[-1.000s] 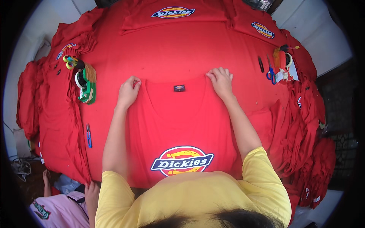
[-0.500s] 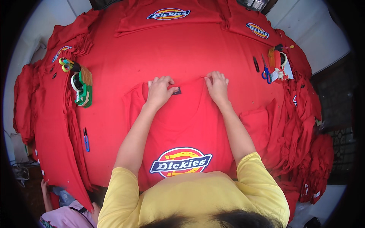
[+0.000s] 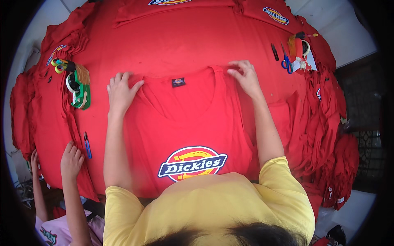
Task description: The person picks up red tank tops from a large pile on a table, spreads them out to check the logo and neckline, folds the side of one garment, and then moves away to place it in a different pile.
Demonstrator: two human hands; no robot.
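A red sleeveless top (image 3: 186, 129) lies spread in front of me. Its wide neckline faces away from me, a small dark label (image 3: 178, 82) shows at the back of the neck, and a round yellow-and-navy printed logo (image 3: 193, 164) is on its chest. My left hand (image 3: 122, 92) rests by the left shoulder, thumb parted from the fingers and nothing gripped. Just beside the right shoulder strap is my right hand (image 3: 245, 78), fingers apart and holding nothing.
Left stand a green tape dispenser (image 3: 83, 94) and blue thread snips (image 3: 88, 145). Blue-handled scissors (image 3: 286, 64) and another tape dispenser (image 3: 303, 49) lie right. Red garments pile (image 3: 316, 123) along the edges. A co-worker's hand (image 3: 72, 160) touches fabric at lower left.
My hands have moved apart to the outer shoulders, uncovering the label, and the neckline is spread wider. The co-worker's hands have moved up onto the fabric at left.
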